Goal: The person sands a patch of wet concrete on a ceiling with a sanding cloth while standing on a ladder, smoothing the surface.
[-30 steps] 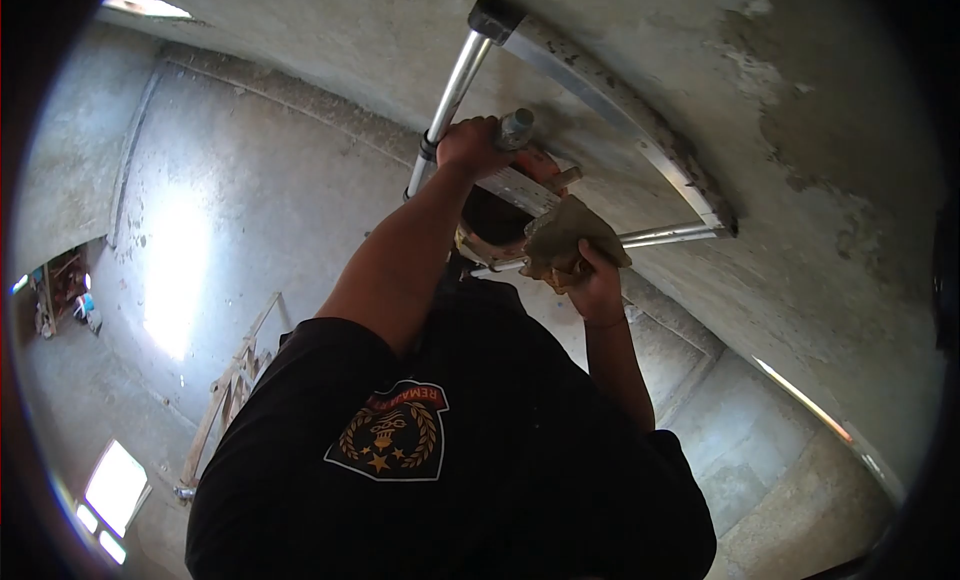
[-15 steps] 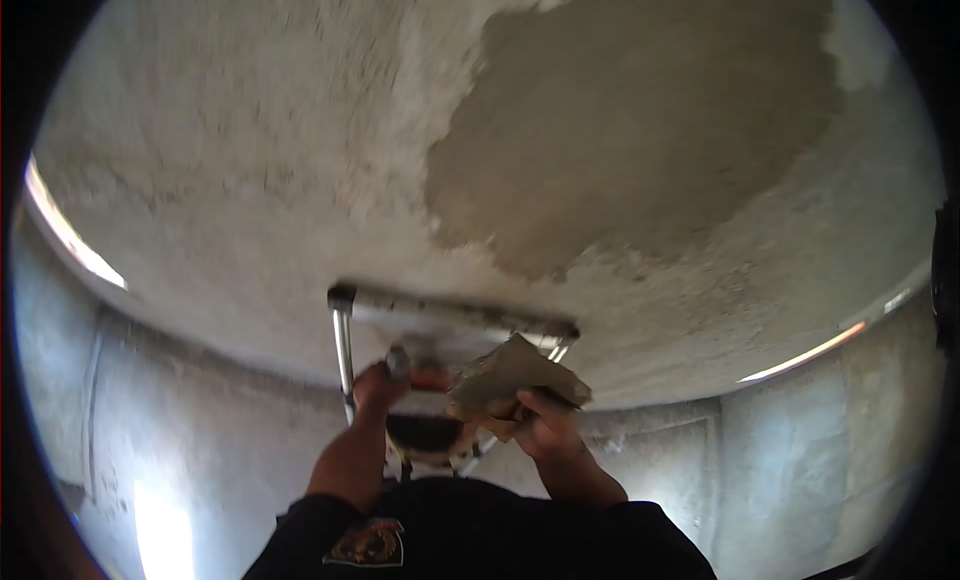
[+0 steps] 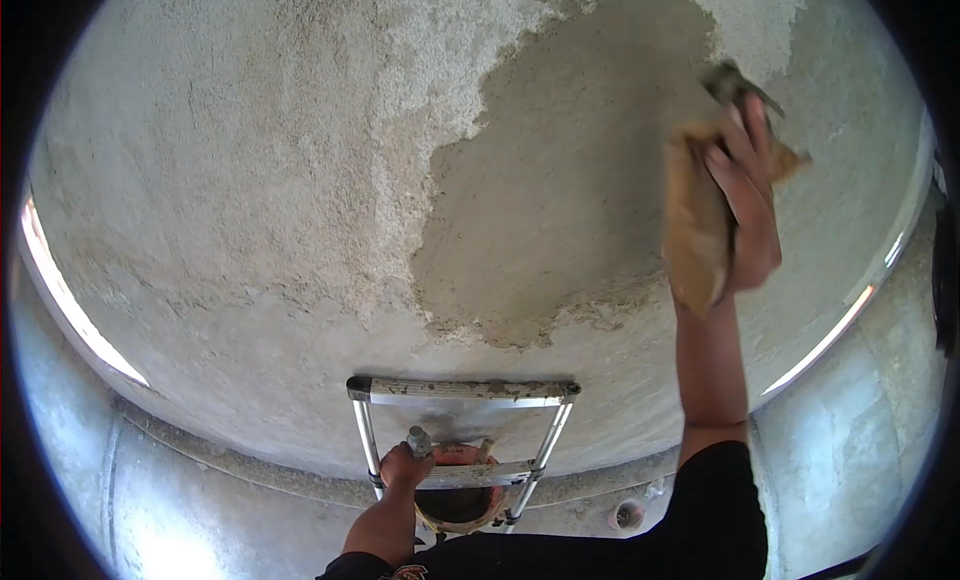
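Observation:
My right hand [image 3: 745,195] is raised against the wall at the right side of a dark wet plaster patch [image 3: 570,170]. Its fingers are closed around a folded brown sheet [image 3: 697,225] that looks like paper or cloth. A blurred grey-smeared part of the sheet sticks out past the fingertips near the wall. Lower down, my left hand [image 3: 405,467] is closed by the ladder's left rail, with a grey rounded knob-like end [image 3: 418,441] showing above the fist. The rest of that object is hidden.
A metal ladder [image 3: 460,390] leans on the wall in front of me. An orange bucket [image 3: 497,500] with dark wet mix sits behind its lower rung. On the floor at the right is a small pail [image 3: 627,516]. Rough bare wall [image 3: 250,180] surrounds the patch.
My right hand has moved from above the ladder up and right to the wall, carrying the sheet. My left hand stays by the ladder rail. The view has tilted upward.

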A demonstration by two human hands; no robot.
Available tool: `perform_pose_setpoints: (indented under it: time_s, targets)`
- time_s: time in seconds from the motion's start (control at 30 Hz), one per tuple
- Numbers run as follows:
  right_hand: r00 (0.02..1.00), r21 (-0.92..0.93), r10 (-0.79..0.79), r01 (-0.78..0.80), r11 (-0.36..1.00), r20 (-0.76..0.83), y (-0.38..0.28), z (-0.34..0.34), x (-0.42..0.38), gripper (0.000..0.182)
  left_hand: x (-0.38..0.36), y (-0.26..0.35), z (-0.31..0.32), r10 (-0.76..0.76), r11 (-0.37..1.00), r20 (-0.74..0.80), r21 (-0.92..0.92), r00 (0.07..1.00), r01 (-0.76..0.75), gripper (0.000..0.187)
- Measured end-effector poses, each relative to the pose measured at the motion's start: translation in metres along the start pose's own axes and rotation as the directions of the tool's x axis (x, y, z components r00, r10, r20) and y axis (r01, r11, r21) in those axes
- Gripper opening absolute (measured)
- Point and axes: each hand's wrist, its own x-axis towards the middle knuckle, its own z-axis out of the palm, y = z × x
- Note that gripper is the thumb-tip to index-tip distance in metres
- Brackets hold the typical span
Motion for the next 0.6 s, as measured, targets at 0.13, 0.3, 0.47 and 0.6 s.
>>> perform_pose_setpoints:
  time_s: [0.13,0.3,0.47,0.6]
  targets:
    - [0.985,-0.025,-0.117,0.121,0.992,0.125,0.019,0.024,0.022,0.028,0.005,-0.006,0.008,0.023,1.0,-0.033,0.0,0.999,-0.023,0.068]
    - [0.951,-0.114,-0.084,0.122,0.986,0.296,0.01,0.042,0.033,0.021,0.004,-0.005,0.008,-0.006,1.0,-0.003,-0.003,1.0,0.006,0.068]
    - [0.906,-0.067,-0.109,0.149,0.986,0.41,0.01,0.059,0.018,0.014,0.002,-0.004,0.004,0.015,1.0,-0.013,0.005,1.0,-0.015,0.069]
    - [0.819,0.097,-0.241,0.224,0.97,0.52,-0.002,0.056,0.011,0.011,-0.001,0.0,0.0,0.004,1.0,0.001,-0.005,1.0,-0.004,0.071]
